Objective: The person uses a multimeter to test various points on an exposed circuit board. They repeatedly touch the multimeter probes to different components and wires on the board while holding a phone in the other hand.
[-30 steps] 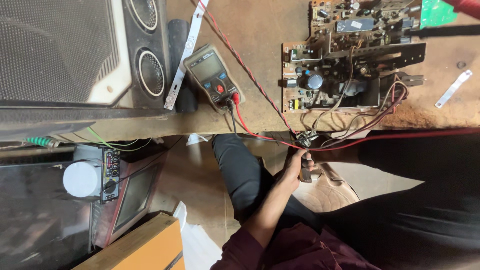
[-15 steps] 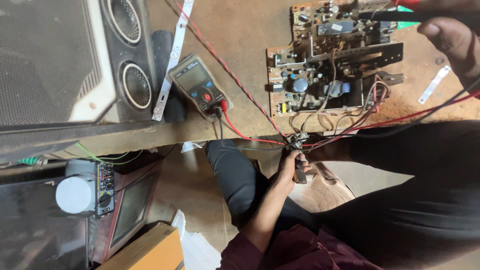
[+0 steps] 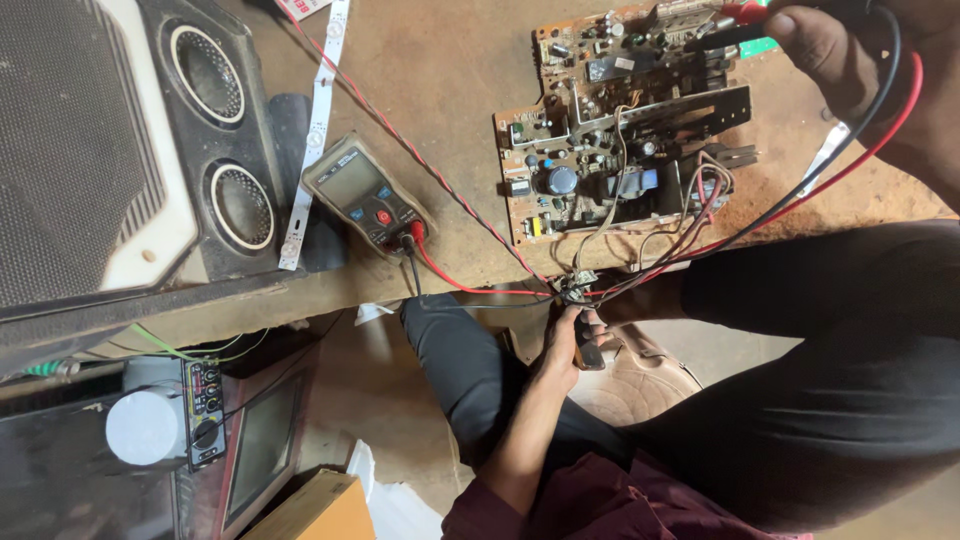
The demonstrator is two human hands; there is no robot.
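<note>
Single head-worn view, looking steeply down from close above the table (image 3: 450,80) edge, circuit board (image 3: 620,130) upper centre, the wearer's lap and floor filling the lower frame.

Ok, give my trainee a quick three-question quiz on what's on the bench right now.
1. True or false: the multimeter lies on top of the circuit board.
2. What does the right hand hold? A) a black probe B) a speaker C) a roll of tape
3. Fill in: the left hand grips a dark-handled tool beside a knot of ____ at the table edge.
Key: 1 false, it lies beside it; 2 A; 3 wires.
</note>
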